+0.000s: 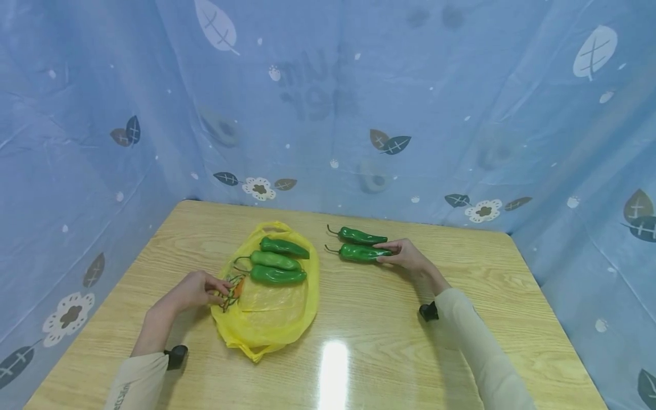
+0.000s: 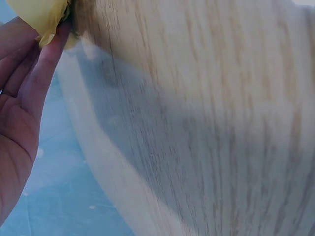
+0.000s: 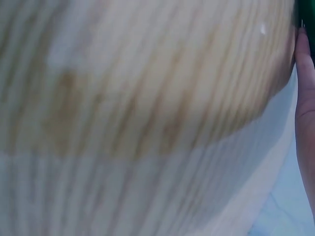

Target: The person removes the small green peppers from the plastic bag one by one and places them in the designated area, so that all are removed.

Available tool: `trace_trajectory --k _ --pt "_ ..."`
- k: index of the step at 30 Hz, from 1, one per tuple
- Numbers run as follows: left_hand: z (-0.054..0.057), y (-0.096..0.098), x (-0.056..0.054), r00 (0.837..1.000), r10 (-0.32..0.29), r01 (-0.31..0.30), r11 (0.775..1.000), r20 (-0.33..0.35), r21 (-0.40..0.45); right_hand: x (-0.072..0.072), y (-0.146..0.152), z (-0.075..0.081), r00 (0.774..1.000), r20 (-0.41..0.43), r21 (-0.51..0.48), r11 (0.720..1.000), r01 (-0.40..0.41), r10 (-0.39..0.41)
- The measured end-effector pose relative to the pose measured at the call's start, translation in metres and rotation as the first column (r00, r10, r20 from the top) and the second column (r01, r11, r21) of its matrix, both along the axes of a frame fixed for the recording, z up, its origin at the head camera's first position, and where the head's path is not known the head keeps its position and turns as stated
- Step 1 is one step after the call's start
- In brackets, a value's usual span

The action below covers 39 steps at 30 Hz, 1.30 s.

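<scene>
A yellow plastic bag [image 1: 271, 324] with a printed patch lies spread on the table. On it rest three green peppers [image 1: 278, 275], side by side, stems to the left. My left hand [image 1: 192, 291] pinches the bag's left edge; in the left wrist view the yellow film [image 2: 42, 14] runs between thumb and fingers. To the right of the bag lie two more peppers, a rear one [image 1: 361, 236] and a front one [image 1: 359, 253]. Thumb and fingers of my right hand [image 1: 407, 256] grip the front pepper's tip end. Only a sliver of green pepper [image 3: 309, 19] shows in the right wrist view.
The wooden table [image 1: 379, 341] has a bright glare spot near its front. A blue patterned curtain [image 1: 328, 114] hangs behind it and along both sides. Each wrist wears a small black camera [image 1: 176, 357].
</scene>
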<state>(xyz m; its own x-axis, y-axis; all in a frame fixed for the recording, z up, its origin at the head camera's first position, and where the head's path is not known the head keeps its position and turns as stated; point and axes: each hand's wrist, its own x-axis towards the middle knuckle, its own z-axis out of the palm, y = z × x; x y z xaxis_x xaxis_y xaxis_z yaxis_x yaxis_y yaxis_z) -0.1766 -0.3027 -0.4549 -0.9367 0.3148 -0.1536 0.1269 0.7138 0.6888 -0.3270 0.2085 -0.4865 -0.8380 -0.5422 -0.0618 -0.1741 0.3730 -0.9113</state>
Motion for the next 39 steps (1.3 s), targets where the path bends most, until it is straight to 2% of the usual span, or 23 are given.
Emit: trace_trajectory --k 4,11,20,30,39 --pt "-0.002 0.0 0.002 1.0 0.002 -0.002 1.0 0.017 0.019 -0.002 0.002 0.0 0.999 0.037 -0.006 1.0 -0.028 0.029" --pt "-0.004 0.002 0.002 1.0 -0.009 0.009 1.0 0.003 0.005 -0.003 0.007 0.002 0.996 0.075 0.005 0.999 -0.054 0.054" --pt "-0.003 0.001 0.0 1.0 -0.011 0.011 1.0 0.001 0.011 -0.003 0.007 0.008 0.998 0.062 0.013 1.0 -0.009 0.008" --pt "-0.001 0.002 0.001 1.0 0.003 -0.003 1.0 0.01 0.015 -0.005 0.01 0.006 0.998 0.061 0.001 0.999 0.033 -0.033" --pt "0.0 0.0 0.001 1.0 0.014 -0.014 1.0 0.016 0.009 -0.004 0.017 0.008 0.997 0.024 -0.003 0.998 0.067 -0.067"
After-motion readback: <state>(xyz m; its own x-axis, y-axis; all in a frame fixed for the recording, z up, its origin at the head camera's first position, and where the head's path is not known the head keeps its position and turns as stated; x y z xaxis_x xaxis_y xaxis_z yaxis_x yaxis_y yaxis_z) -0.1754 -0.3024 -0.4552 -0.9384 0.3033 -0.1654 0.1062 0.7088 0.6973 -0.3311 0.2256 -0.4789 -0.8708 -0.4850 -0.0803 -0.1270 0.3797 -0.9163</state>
